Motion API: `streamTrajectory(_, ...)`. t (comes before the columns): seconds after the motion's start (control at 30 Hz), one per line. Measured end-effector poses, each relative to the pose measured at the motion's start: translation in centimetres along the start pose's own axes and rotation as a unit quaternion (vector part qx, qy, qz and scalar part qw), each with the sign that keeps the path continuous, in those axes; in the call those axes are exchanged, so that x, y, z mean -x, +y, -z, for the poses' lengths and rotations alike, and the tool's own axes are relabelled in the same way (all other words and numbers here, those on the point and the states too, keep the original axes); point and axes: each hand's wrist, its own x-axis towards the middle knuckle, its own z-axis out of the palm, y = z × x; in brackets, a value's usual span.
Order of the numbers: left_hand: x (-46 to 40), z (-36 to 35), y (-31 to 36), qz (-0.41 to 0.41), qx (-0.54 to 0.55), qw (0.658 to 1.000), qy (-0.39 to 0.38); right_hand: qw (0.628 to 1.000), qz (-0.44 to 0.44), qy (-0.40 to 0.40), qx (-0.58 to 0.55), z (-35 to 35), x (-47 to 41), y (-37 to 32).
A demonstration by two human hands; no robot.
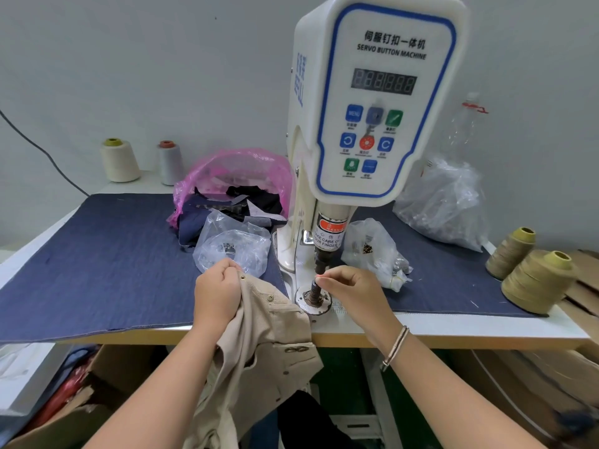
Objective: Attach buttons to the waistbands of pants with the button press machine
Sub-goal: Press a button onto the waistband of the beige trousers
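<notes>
Left hand (216, 294) grips beige cotton pants (259, 345) draped over the worktop's (453, 328) near edge; right hand (351, 286) pinches something tiny at the white button press machine's (372, 102) die. Clear plastic bags (233, 247) hold metal buttons; far left denim lies open.

beige pants (259, 345), navy cloth (113, 264), pink bag (233, 170), white-and-blue machine (382, 102)

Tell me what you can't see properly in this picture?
- Head view: whatever the right hand pinches at the press post is hidden by its fingertips.
- The display digits are too blurred to read.
- The beige pants run off the bottom edge.
- The left hand covers the waistband end it grips.
</notes>
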Motion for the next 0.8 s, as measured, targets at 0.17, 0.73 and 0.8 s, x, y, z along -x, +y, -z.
streamTrajectory(0.17,0.0,0.0,0.0,-0.001,0.002,1.000,0.001,1.000,0.014,0.000,0.011,0.1,-0.1,0.2)
streamTrajectory(0.73,0.4,1.8,2.6,-0.003,0.198,0.979,-0.043,0.992,0.102,0.006,0.069,0.2,2.9,2.0)
streamTrajectory(0.8,0.0,2.9,4.4,-0.001,0.294,0.955,-0.041,0.983,0.131,-0.032,0.122,-0.3,4.3,3.1)
